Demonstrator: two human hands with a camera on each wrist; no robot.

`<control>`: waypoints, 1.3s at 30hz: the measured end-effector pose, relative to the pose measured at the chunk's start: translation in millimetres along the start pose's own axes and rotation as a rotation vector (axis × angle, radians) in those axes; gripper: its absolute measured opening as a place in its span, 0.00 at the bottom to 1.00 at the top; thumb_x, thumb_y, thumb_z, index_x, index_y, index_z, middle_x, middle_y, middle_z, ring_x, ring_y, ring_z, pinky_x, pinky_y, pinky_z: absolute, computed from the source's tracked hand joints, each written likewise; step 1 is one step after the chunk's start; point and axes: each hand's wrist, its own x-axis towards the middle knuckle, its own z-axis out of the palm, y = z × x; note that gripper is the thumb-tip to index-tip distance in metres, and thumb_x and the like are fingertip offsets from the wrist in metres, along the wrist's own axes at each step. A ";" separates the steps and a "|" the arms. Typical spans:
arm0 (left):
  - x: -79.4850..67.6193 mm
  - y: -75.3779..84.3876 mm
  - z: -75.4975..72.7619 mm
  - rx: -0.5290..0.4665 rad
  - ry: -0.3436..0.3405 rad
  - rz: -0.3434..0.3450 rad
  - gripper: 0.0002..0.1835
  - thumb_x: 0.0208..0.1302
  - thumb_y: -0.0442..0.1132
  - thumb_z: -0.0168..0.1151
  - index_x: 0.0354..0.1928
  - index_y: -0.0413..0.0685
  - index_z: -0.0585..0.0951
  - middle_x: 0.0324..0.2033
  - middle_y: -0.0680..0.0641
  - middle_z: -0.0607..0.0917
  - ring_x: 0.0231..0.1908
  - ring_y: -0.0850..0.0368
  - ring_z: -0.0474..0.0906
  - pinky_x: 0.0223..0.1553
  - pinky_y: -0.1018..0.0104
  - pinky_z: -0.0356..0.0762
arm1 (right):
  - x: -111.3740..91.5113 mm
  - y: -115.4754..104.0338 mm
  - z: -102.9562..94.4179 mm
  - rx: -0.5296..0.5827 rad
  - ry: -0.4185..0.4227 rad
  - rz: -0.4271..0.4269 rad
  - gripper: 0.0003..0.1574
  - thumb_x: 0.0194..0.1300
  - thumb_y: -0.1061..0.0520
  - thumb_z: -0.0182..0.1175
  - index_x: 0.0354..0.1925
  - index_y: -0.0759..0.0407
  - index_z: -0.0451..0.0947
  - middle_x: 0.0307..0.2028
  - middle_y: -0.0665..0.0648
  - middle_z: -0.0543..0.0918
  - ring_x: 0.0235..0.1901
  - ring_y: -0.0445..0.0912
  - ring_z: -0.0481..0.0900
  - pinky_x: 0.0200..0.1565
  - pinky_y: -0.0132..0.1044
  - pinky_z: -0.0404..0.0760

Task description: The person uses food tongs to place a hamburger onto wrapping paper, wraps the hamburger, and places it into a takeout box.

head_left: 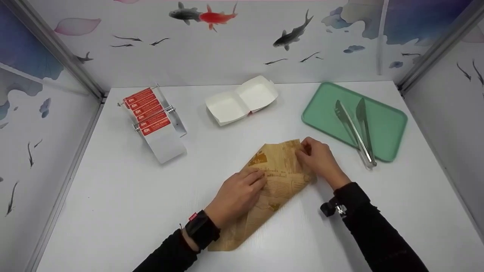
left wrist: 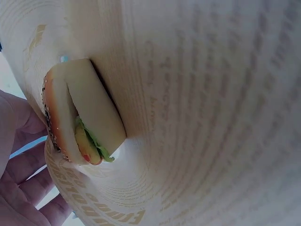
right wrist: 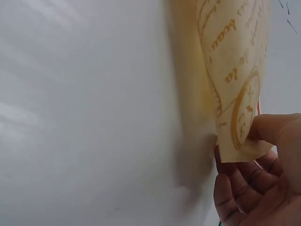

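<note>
Nearest of all are my two black sleeves [head_left: 382, 234], reaching in from the bottom edge. My left hand [head_left: 238, 192] lies across the brown printed paper [head_left: 280, 181], its fingers lightly bent and touching it; I cannot tell whether they grip it or only press. My right hand [head_left: 319, 160] pinches the far right corner between thumb and fingers.

I count one wrapper of this paper, folded to a long slanting shape on the tabletop [head_left: 113, 196] right in front of me. Inside its fold, in the left wrist view, sits one filled bun [left wrist: 84, 110], with seeds on its crust and green leaf at the cut; my left fingers are just beside it, outside the paper.

Beyond the paper stands one white box [head_left: 227, 107], its lid swung open. To its left is one metal label dispenser [head_left: 176, 117] carrying one strip of red labels [head_left: 155, 122]. To the right lies one green tray [head_left: 325, 109], with one pair of tongs [head_left: 357, 136] across it, the joined end past the rim.
</note>
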 end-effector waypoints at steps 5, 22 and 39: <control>-1.2 2.1 -0.7 0.013 -0.001 -0.006 0.16 0.74 0.39 0.67 0.59 0.46 0.88 0.61 0.48 0.89 0.64 0.53 0.83 0.67 0.65 0.80 | -4.8 -3.7 2.0 0.084 0.042 -0.047 0.09 0.78 0.57 0.61 0.48 0.62 0.75 0.19 0.48 0.75 0.21 0.40 0.68 0.27 0.32 0.66; 6.3 -2.9 5.0 0.074 -0.010 0.019 0.17 0.74 0.38 0.68 0.62 0.46 0.87 0.62 0.47 0.88 0.66 0.53 0.83 0.67 0.66 0.80 | -29.3 -50.4 3.0 -0.094 0.211 -0.366 0.21 0.77 0.61 0.63 0.65 0.61 0.84 0.25 0.62 0.88 0.17 0.35 0.61 0.23 0.31 0.65; 10.0 -2.4 1.2 0.032 -0.081 -0.022 0.17 0.80 0.42 0.62 0.65 0.49 0.85 0.66 0.50 0.86 0.69 0.55 0.80 0.54 0.58 0.87 | 1.3 -33.3 1.6 -0.155 0.078 -0.015 0.28 0.66 0.50 0.77 0.55 0.70 0.87 0.25 0.57 0.84 0.26 0.46 0.73 0.31 0.37 0.70</control>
